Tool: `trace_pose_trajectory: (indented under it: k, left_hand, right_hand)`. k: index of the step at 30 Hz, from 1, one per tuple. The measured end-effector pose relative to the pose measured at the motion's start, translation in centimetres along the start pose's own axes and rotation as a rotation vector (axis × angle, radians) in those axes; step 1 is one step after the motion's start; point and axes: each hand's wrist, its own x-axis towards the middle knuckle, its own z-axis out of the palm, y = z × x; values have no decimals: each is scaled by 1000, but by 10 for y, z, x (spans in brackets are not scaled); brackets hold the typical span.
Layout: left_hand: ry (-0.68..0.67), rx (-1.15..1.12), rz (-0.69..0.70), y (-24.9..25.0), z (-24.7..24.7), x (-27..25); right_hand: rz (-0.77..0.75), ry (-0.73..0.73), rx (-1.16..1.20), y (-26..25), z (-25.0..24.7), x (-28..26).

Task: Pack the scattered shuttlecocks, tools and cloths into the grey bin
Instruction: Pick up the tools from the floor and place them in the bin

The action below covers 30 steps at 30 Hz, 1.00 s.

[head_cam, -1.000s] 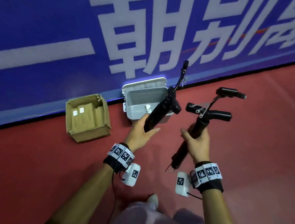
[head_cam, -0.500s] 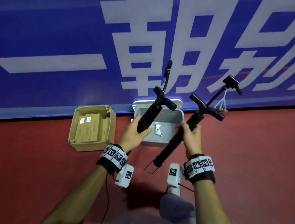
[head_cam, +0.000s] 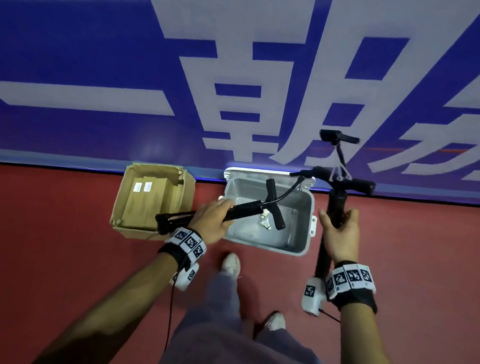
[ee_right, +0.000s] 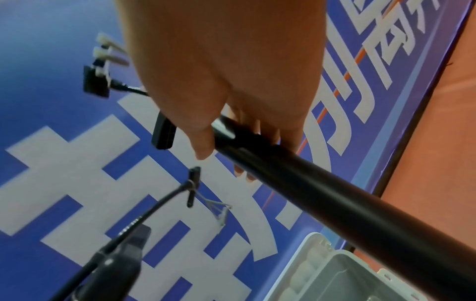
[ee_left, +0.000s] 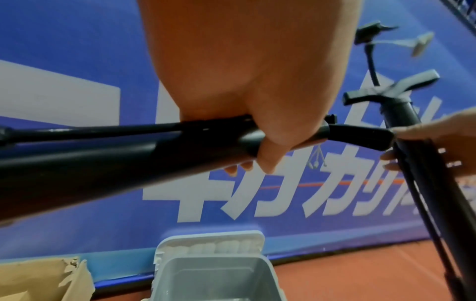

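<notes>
The open grey bin (head_cam: 306, 220) stands on the red floor against the blue banner, with white shuttlecocks (head_cam: 265, 222) on its bottom. My left hand (head_cam: 211, 219) grips a black hand pump (head_cam: 247, 208) that lies almost level, its T-handle and hose over the bin's inside. My right hand (head_cam: 338, 236) grips a second black pump (head_cam: 334, 205) upright just right of the bin, T-handle and hose at the top. In the left wrist view my fingers (ee_left: 268, 160) wrap the pump barrel (ee_left: 103, 163) above the bin (ee_left: 213, 270). The right wrist view shows my fingers (ee_right: 206, 150) round the other barrel (ee_right: 335, 201).
An open cardboard box (head_cam: 152, 198) holding flat brown packs sits left of the bin. The blue banner wall (head_cam: 247, 61) runs close behind both. My feet (head_cam: 231, 264) stand on the red floor just in front of the bin.
I have stepped closer to the bin. My left hand has tipped its pump from upright to nearly level and lowered its handle end over the bin. The right pump has stayed upright.
</notes>
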Motion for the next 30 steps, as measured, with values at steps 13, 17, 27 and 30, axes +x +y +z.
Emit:
trace_pose_trajectory:
  k: [13,17,27,30]
  left_hand:
    - [-555,521,286,-72,169,211]
    - [-586,574,297,-101,268,249]
    - [-687,517,253,-163,443,293]
    - [-707,487,247,-170,464,308]
  right_hand:
    - [158,-272,-485,167,130,186]
    - [173,-368,-534,238,180,234]
    - [126,-650,-749,378,292,321]
    - [69,-676,-812,403,312,335]
